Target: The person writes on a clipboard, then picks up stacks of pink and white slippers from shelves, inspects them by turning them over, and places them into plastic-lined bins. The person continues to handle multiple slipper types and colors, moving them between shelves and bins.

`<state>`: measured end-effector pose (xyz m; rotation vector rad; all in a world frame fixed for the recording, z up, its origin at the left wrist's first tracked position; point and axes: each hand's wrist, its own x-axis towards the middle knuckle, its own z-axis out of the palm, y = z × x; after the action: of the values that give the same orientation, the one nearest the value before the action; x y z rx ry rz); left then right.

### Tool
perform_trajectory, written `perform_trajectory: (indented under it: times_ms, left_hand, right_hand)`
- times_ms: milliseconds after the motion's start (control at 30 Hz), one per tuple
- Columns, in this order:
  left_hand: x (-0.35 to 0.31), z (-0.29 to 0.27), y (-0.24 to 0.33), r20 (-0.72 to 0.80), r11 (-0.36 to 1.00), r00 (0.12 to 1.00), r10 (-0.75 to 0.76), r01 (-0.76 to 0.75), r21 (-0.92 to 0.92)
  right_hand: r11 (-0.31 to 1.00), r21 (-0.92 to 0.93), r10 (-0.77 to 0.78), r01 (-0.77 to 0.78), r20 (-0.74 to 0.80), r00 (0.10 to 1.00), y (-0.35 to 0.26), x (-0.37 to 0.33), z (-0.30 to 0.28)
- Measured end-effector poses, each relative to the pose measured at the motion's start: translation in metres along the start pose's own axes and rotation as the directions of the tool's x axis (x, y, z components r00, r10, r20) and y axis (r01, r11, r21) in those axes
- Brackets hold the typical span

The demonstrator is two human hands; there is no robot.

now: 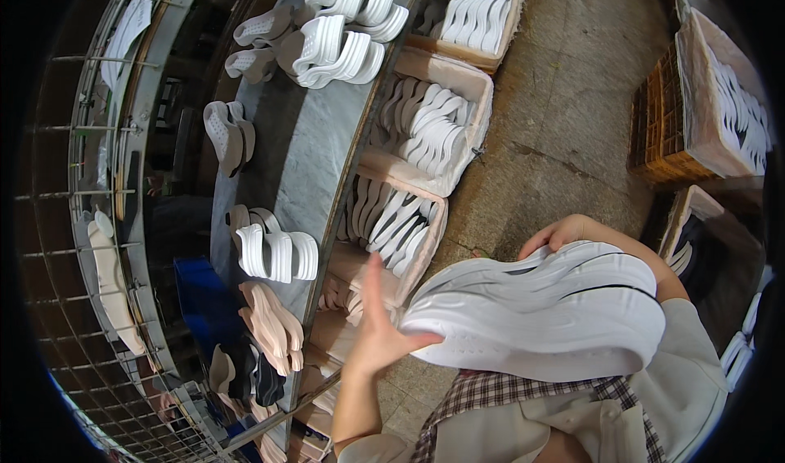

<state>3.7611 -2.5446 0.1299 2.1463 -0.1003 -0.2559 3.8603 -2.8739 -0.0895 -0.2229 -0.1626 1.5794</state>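
Observation:
A stack of several white shoe soles [531, 324] lies sideways in front of my body, between my two hands. My left hand [380, 324] cups the stack's left end, its thumb against the lowest sole's side and one finger pointing up past the tip. Around the far side reaches my right hand [564, 232], fingers curled onto the back edge; their tips are partly hidden behind the soles. Left of my left hand, a crate [437, 234] lined in pale material holds rows of white and grey soles.
A long grey table [315, 148] carries white sole stacks [278, 254] and pinkish soles [270, 328]. More lined crates [486, 120] stand along its edge. Across the floor [556, 111] is an orange crate [658, 111] of soles. A wire mesh rack [82, 193] borders the left.

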Motion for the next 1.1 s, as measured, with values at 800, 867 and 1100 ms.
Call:
perform_trajectory:
  times_ms: [800,867,1100]
  left_hand:
    - [-0.116,0.054,-0.254,0.728,-0.171,0.466,-0.503,0.772,-0.613]
    - [-0.121,0.045,-0.27,0.555,-0.118,0.304,-0.774,0.792,-0.599]
    - [-0.099,-0.008,-0.391,-0.2,0.504,0.516,-0.833,0.558,-0.659]
  right_hand:
    - [0.808,-0.414,0.199,-0.418,-0.477,0.856,-0.025,0.177,-0.12]
    - [0.728,-0.563,0.001,-0.391,-0.57,0.822,-0.041,0.21,-0.141]
    - [0.684,-0.728,-0.725,0.044,-0.671,0.158,-0.07,0.298,-0.227]
